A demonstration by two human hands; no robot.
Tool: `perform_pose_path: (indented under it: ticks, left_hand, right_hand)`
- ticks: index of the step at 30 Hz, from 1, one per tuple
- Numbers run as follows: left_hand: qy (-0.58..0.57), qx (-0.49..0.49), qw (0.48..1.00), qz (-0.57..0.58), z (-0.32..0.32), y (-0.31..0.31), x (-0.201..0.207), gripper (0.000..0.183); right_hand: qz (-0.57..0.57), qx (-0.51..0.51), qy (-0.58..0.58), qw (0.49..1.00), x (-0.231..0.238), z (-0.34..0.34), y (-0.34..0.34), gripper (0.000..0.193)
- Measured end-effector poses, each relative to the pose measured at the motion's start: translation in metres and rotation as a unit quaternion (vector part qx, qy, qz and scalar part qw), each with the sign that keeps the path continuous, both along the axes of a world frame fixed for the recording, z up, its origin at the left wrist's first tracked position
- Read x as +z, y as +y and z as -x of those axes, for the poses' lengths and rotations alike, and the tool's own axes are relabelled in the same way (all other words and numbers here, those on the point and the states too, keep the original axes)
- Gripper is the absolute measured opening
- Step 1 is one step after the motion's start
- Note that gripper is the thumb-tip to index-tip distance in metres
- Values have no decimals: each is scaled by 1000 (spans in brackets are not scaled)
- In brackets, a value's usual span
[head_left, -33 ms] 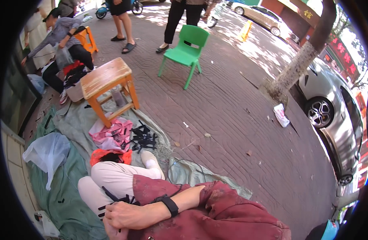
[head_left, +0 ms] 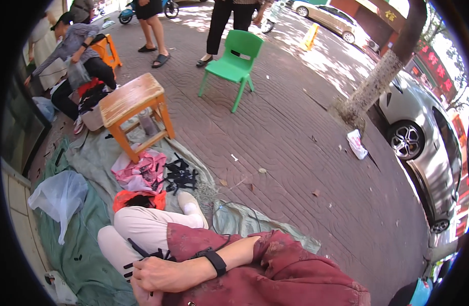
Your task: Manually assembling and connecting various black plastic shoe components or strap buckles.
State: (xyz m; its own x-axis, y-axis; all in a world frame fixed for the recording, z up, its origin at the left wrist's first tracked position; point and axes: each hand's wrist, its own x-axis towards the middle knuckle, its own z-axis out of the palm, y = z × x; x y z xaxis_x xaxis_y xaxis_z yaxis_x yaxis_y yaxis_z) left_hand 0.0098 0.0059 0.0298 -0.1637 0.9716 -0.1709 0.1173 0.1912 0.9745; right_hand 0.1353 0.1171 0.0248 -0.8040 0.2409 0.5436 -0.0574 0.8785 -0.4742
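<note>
My right hand (head_left: 155, 274) is closed over a small bunch of black fabric strips (head_left: 158, 254) in my lap, at the lower middle. Several dark strip ends poke out past its knuckles. Mostly covered by it, my left hand (head_left: 141, 294) sits just underneath at the lower edge; its fingers are hidden. A black band (head_left: 215, 261) circles my right wrist. Beyond my knees, an orange-red plastic bag (head_left: 158, 200) holds dark material. A pile of black strips (head_left: 181, 173) and a pink cloth or bag (head_left: 142, 171) lie farther out on the sheet.
A wooden stool (head_left: 132, 99) stands beyond the pink bundle, with a green chair (head_left: 239, 64) to its right. A translucent bag (head_left: 61, 196) lies on the green sheet (head_left: 97, 250) at left. A seated person (head_left: 84, 51) works farther off. A car (head_left: 423, 137) stands at right.
The whole scene has shifted very slightly to the left in the picture. My hands and the black strips look the same.
</note>
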Motion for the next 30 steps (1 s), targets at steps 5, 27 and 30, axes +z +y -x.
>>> perform_pose_path:
  ticks: [5, 27, 30]
  left_hand:
    - [87, -44, 995, 27, -11, 11, 16, 48]
    - [-568, 120, 805, 120, -3, 45, -3, 20]
    - [-556, 154, 809, 112, 3, 33, 4, 24]
  right_hand:
    - [66, -2, 50, 997, 5, -18, 4, 17]
    - [741, -357, 308, 478, -153, -212, 165, 23]
    - [693, -400, 361, 479, -198, -282, 170, 17]
